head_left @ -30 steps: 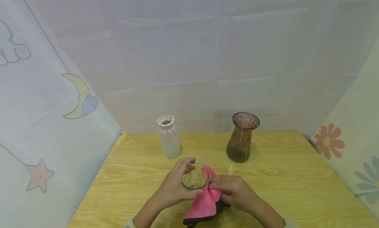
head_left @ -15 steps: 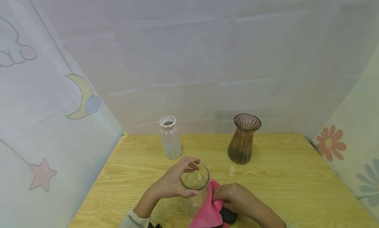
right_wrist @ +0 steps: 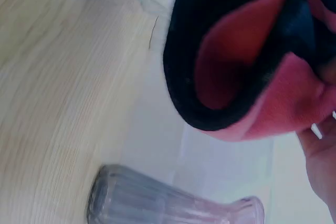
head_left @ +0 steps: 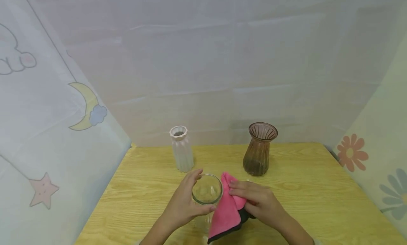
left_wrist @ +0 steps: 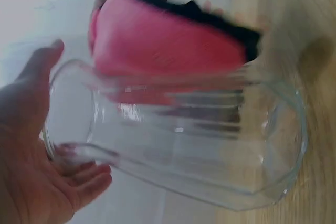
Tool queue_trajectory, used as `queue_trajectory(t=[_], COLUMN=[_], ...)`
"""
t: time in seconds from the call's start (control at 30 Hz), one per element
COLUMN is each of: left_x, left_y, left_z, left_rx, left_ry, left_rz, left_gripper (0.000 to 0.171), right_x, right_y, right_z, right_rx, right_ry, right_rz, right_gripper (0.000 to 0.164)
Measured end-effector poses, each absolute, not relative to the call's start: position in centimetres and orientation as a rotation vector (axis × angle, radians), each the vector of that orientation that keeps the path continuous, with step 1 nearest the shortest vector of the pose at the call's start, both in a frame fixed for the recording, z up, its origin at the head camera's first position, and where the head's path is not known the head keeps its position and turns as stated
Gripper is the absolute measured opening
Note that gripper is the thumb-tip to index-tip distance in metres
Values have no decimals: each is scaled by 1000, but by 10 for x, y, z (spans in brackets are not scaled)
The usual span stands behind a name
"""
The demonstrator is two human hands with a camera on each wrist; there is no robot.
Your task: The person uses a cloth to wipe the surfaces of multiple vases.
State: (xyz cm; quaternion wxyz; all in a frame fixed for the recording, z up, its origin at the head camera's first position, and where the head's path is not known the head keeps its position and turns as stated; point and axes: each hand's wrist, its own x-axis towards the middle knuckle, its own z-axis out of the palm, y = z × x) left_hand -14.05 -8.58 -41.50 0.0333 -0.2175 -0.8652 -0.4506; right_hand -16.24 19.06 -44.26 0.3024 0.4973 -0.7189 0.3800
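My left hand (head_left: 186, 200) grips a clear glass vase (left_wrist: 184, 150) near its rim, thumb on the near side and fingers on the far side. The vase is roughly upright above the wood-grain table; whether its base touches is unclear. In my right hand (head_left: 264, 202) is a pink cloth (head_left: 225, 215) with a black edge, bunched under the fingers. The cloth lies along the right side of the vase and partly covers it in the head view. Its folds open toward the camera in the right wrist view, where most of the right hand is out of sight.
A white fluted vase (head_left: 183, 153) stands at the back left of the table (head_left: 305, 188). A brown ribbed glass vase (head_left: 258, 153) with a flared mouth stands at the back right. Pale printed sheets (head_left: 197, 68) enclose the table at the back and sides.
The right hand and cloth slid down the vase's side toward me, then came back up, and the right fingers have straightened somewhat. The left hand keeps its hold near the rim.
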Motion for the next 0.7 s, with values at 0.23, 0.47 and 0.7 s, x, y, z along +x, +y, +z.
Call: queue_trajectory(t=[0.23, 0.47, 0.7], left_x=[-134, -139, -147], left_y=[-75, -77, -84], left_z=[-419, -420, -420], left_rx=[-539, -603, -729], left_ry=[-2686, -2659, -2625], left_rz=[-1379, -1428, -1501], left_gripper=[102, 97, 94], right_x=[-164, -163, -164], right_y=[178, 174, 174], right_z=[-447, -452, -456], right_rx=[1308, 1365, 1406], right_ry=[-1924, -1988, -2018], right_rz=[1139, 1115, 972], right_gripper=[55, 56, 57])
